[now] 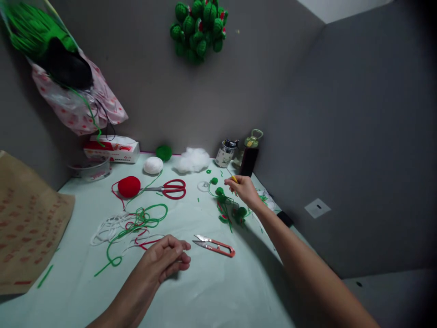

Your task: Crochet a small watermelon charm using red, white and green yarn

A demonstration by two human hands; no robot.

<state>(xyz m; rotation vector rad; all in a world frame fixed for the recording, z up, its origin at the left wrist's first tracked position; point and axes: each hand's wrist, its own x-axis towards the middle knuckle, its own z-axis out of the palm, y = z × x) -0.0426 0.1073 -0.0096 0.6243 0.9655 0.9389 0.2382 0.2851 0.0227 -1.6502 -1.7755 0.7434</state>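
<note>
My right hand [244, 189] is closed on a crochet hook [234, 179] with a yellow handle, its thin shaft pointing up and left. Below that hand lie small green crocheted pieces [221, 196] with loose yarn tails and bits of red. My left hand [170, 257] rests low over the table, fingers loosely curled and apart, holding nothing. Just to its right are orange thread snips [215, 246], blades spread. Tangled green, red and white yarn [136, 223] lies beyond the left hand, partly behind it.
Red-handled scissors [174, 189] lie beside a red yarn ball [129, 187]. Farther back are a white ball [153, 165], a green ball [164, 152], stuffing [193, 160], a tin [224, 155] and a phone [249, 161]. A paper bag [30, 223] stands left; walls border the table.
</note>
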